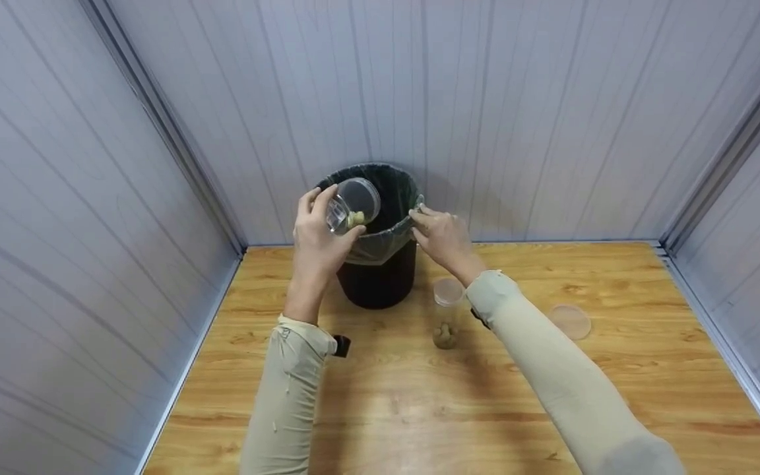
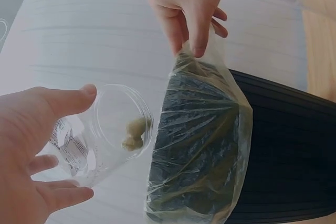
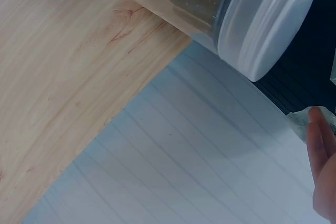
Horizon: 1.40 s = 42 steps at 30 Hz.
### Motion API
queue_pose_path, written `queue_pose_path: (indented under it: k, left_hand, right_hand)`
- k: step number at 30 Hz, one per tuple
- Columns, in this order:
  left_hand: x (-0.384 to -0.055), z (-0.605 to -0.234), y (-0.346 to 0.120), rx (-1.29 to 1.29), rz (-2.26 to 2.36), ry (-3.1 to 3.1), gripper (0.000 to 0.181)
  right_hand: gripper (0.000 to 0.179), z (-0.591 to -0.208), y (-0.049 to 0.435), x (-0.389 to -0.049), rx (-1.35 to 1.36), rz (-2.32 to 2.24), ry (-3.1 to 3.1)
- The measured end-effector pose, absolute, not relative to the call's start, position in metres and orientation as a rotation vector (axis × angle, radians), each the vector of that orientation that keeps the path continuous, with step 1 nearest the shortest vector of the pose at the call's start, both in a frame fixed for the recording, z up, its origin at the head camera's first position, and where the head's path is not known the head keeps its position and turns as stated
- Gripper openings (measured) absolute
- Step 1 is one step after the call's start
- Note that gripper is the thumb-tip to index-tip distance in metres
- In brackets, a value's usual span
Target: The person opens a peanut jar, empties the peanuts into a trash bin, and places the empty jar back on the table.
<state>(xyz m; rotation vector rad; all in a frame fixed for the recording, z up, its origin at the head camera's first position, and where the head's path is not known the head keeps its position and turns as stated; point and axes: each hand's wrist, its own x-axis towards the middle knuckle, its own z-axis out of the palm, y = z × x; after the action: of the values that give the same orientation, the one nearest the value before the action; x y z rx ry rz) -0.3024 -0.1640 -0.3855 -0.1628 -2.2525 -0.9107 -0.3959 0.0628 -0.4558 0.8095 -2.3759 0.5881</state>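
1. so our left hand (image 1: 317,237) has a clear plastic jar (image 1: 361,196), thumb on one side and fingers wrapped round the other. there's a printed label on its side.
2. we're holding that jar tipped over, just above the rim of the black trash bin (image 1: 378,284), round end toward the opening. a few pale yellow-green lumps (image 1: 356,219) sit inside near that end; can't tell what they are.
3. our right hand (image 1: 443,236) is pinching the edge of the see-through bin liner (image 1: 377,249) between thumb and fingers, on the bin's right side.
4. the bin stands upright on the wood-grain surface (image 1: 393,409), close to the pale panelled wall (image 1: 518,119).
5. near our right forearm we've got a second clear jar (image 1: 444,315), upright, whitish cap (image 1: 448,291) on, brownish lumps (image 1: 444,336) at the bottom.
6. past that forearm, a round translucent lid (image 1: 571,321) lies flat.
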Motion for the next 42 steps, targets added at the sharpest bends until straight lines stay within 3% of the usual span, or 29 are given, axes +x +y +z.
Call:
queue_pose_path:
  k: [42]
  left_hand:
    - [-0.295, -0.382, -0.176, -0.265, -0.878, -2.238, 0.078]
  right_hand:
    - [0.036, -0.458, 0.060, -0.395, 0.785, 0.640, -2.382]
